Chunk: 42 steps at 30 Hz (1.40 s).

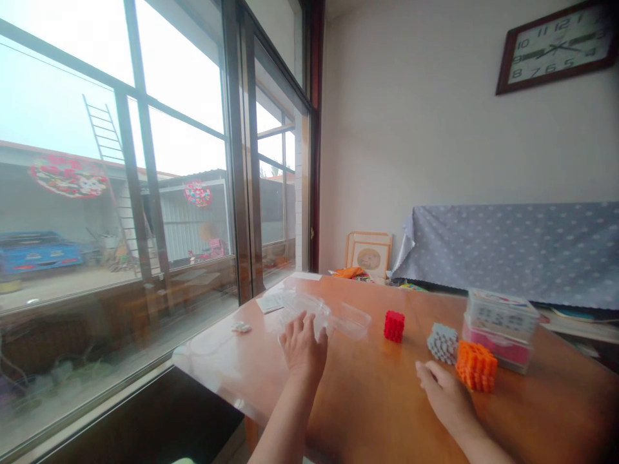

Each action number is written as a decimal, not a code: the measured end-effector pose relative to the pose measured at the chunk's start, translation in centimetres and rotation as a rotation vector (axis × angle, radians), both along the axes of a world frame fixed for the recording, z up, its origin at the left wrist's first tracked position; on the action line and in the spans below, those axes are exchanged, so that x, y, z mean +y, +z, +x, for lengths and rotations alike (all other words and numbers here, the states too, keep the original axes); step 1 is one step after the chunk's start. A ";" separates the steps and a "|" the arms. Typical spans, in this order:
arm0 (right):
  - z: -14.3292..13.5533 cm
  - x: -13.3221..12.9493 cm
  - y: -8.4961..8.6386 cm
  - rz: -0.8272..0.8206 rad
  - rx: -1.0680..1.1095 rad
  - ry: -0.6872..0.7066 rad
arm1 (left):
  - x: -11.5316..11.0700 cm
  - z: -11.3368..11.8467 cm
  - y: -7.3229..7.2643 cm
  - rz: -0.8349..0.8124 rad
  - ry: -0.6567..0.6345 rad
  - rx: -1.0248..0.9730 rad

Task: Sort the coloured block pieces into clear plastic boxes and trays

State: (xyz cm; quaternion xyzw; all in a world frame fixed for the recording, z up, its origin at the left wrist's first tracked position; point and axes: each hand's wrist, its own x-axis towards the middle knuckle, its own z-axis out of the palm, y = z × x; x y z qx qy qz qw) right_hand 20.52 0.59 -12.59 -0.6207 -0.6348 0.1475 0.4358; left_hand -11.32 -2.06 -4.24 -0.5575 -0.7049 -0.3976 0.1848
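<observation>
My left hand (304, 347) is over the left part of the table, its fingers spread. Just beyond its fingertips lie clear plastic containers (355, 321); I cannot tell whether the hand touches them. My right hand (445, 394) hovers or rests by the blocks, its fingers curled together, and whatever may be inside is hidden. Close to it stand an orange block of interlocked pieces (476, 366) and a grey one (442, 343). A smaller red block (394, 326) sits further left, between the two hands.
Stacked clear boxes (500, 328), the lower one pinkish, stand behind the orange block. A small pale bundle (240, 327) and a paper (271, 303) lie on the wooden table (367, 393) at left. Glass windows border the left side; a dotted cloth (512, 251) hangs behind.
</observation>
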 end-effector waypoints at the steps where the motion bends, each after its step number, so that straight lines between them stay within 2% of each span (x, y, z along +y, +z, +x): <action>1: 0.0 0.0 0.0 -0.003 0.001 0.000 | 0.1 0.1 0.0 0.005 0.006 0.000; 6: -0.1 -0.1 0.2 -0.009 0.012 0.001 | 0.3 0.5 -0.5 0.054 0.055 -0.013; 9: -0.2 -0.2 0.4 0.007 0.024 -0.001 | -0.1 1.3 -0.8 0.146 0.047 -0.023; 11: -0.4 -0.3 0.6 0.018 0.032 -0.004 | -0.6 2.4 -0.9 0.214 -0.034 -0.013; 13: -0.7 -0.4 0.8 0.028 0.040 -0.010 | -1.0 3.8 -0.9 0.231 -0.178 0.010; 16: -1.0 -0.5 1.0 0.043 0.052 -0.015 | -0.7 6.2 -0.9 0.117 -0.396 0.043; 18: -1.1 -0.5 1.1 0.052 0.057 -0.013 | 0.4 7.7 -1.0 -0.005 -0.459 0.054; 23: -0.9 -0.1 0.5 0.065 0.049 -0.008 | 4.5 9.6 -2.0 -0.256 -0.456 0.084; 26: -0.8 0.3 -0.2 0.065 0.022 0.002 | 6.4 9.7 -2.5 -0.312 -0.465 0.107; 30: -0.8 0.7 -0.6 0.063 0.004 0.010 | 7.1 9.4 -2.7 -0.327 -0.470 0.141; 35: -1.0 0.6 -0.2 0.061 0.023 -0.005 | 5.9 10.0 -2.0 -0.244 -0.538 0.203; 42: -0.4 0.3 0.8 0.130 0.072 -0.080 | 1.1 13.2 -0.9 -0.231 -0.691 0.173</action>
